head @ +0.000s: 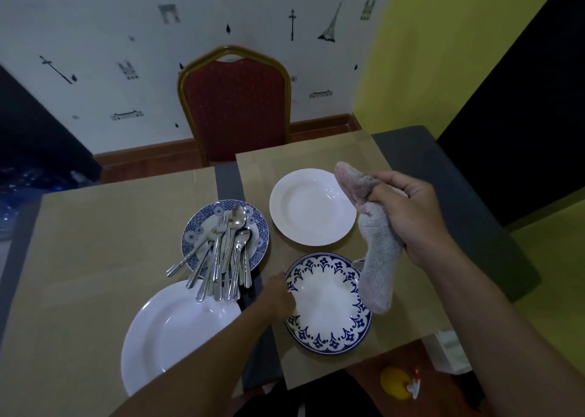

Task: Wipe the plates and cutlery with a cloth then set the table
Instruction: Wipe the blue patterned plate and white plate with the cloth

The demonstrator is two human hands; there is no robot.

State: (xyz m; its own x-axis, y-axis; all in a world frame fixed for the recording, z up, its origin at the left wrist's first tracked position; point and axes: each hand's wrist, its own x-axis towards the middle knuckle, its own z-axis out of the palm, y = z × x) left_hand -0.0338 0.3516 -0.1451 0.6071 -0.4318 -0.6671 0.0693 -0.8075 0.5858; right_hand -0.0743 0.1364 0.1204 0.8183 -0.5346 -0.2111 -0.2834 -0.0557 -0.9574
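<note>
Table [95, 242]: covered in brown sheets, with a dark gap running from near to far between the two halves.
Large white plate [177, 331]: near left, with the left forearm passing over its right side.
Blue patterned plate [193, 231]: just beyond the large plate and carrying the cutlery.
Cutlery [221, 258]: a loose heap of forks and spoons; the handles overhang the patterned plate's near rim and reach over the large plate's far rim. Risk: a nudge from the left forearm, which passes close by, would probably send the handles sliding off in a clatter.
Left hand [278, 296]: holds the left rim of the blue-bordered plate; the fingers under the rim are hidden.
Blue-bordered plate [332, 340]: near centre, close to the table's near edge. Risk: with a grip on one side only, a firm wipe could tip or skid it toward that edge.
Small white plate [311, 207]: far centre, apart from the others and untouched.
Cloth [373, 252]: greyish-pink and bunched, hanging with its lower end over the bordered plate's right rim. Risk: the dangling end may drag across the rim without wiping the plate's face.
Right hand [411, 214]: raised above the table at right, fingers closed round the cloth's upper part.
</note>
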